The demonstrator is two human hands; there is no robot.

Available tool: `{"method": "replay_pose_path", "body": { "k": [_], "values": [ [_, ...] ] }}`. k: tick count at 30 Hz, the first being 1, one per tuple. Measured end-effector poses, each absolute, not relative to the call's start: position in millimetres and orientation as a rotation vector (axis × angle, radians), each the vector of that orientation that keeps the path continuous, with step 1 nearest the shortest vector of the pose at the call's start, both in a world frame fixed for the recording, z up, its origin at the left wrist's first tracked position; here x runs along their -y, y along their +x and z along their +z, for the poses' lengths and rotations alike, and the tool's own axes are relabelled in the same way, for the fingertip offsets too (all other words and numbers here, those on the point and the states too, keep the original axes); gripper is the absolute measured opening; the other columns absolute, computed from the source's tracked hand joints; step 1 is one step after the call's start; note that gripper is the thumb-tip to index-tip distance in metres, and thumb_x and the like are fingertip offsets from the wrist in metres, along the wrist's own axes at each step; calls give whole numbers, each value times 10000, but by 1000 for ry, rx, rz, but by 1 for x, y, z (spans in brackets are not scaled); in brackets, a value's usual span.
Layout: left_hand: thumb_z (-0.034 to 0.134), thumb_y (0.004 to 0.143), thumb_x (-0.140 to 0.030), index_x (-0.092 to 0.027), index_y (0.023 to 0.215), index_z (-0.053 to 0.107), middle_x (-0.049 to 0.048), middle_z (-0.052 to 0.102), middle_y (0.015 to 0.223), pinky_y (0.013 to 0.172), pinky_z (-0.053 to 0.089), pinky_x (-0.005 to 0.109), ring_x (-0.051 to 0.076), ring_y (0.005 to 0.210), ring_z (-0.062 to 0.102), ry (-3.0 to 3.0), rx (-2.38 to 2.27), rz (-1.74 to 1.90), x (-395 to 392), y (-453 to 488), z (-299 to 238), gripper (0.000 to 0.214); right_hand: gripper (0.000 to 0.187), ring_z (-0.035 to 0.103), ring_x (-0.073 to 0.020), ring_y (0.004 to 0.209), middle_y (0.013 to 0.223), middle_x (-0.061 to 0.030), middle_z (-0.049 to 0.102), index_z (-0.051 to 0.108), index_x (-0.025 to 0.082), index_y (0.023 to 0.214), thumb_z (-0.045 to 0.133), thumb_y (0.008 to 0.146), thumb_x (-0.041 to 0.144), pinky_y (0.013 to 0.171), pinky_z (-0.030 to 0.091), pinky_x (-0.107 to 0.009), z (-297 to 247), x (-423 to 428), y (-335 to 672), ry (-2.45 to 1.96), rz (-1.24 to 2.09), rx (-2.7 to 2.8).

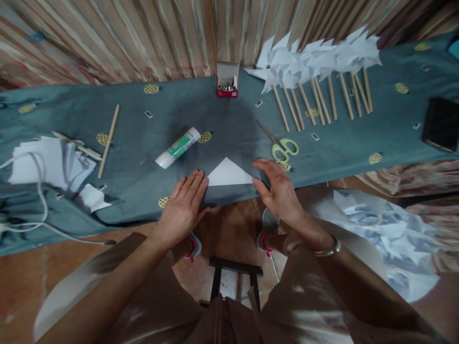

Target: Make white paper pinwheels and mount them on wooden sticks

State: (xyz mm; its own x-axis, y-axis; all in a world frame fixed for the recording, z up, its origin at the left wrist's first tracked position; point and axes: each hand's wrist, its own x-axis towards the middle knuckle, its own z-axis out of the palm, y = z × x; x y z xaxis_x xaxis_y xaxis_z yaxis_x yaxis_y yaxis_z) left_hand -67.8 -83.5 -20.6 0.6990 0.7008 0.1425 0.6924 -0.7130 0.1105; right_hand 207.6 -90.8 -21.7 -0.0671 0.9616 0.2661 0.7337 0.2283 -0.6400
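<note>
In the head view, our left hand (184, 203) lies flat and open at nine o'clock of the white paper triangle (229, 175). Our right hand (278, 190) is open too, fingertips at its three o'clock corner. The triangle sits by the near edge of the blue cloth (222, 122). Uneven pressure could skid it off, we judge.

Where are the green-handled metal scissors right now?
Head view, right of centre: the green-handled scissors lie on the blue-grey cloth, just beyond the right hand.

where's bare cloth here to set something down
Bare teal cloth lies between the red cardboard box, the green-and-white glue stick and the green-handled scissors, and between the loose wooden stick and that glue stick. Crowded: white paper scraps at left, paper pinwheels back right.
</note>
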Motion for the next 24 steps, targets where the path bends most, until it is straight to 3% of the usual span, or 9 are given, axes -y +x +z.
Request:
{"method": "replay_pose_path", "body": {
  "k": [4,9,13,16,20,24],
  "values": [
    [544,956,-251,-89,1548,265,250,411,1547,1165,370,567,341,1478,341,2818,-1204,319,89,-76,-22,675,323,588,-281,1236,1277,-127,665,607,206,1230,505,925,232,1101,426,-544,-21,93,215,-1556,457,1842],
    [518,977,-346,-129,1498,394,209,487,1509,1145,401,551,331,1436,424,2682,-1260,439,87,-79,-18,578,323,589,-253,1241,1273,-119,671,636,202,1192,409,964,230,1099,428,-517,-17,90,212,-1498,482,1830],
    [472,996,-396,-141,1428,498,178,544,1466,1121,437,513,301,1372,505,2448,-1318,563,77,-75,-11,501,282,576,-281,1240,1317,-138,639,655,192,1148,559,929,341,1084,431,-527,-17,87,203,-1506,500,1851],
    [458,996,-437,-139,1366,565,163,594,1416,1120,440,499,287,1341,536,2285,-1353,634,69,-70,-7,487,247,568,-297,1249,1349,-139,622,674,199,1064,680,845,312,1072,433,-535,-20,84,197,-1507,548,1846],
    [446,978,-502,-145,1319,615,155,614,1397,1146,405,501,289,1335,541,2067,-1378,694,60,-61,-3,522,46,576,-299,1243,1361,-132,615,660,209,852,657,807,209,1047,437,-532,-20,80,191,-1493,640,1796],
    [524,895,-611,-122,1293,639,171,636,1363,1105,439,481,309,1274,584,1717,-1402,812,52,-49,4,641,76,554,-284,1281,1394,-125,592,658,216,858,592,841,182,1070,414,-529,-11,78,186,-1401,618,1796]
  ]
}}
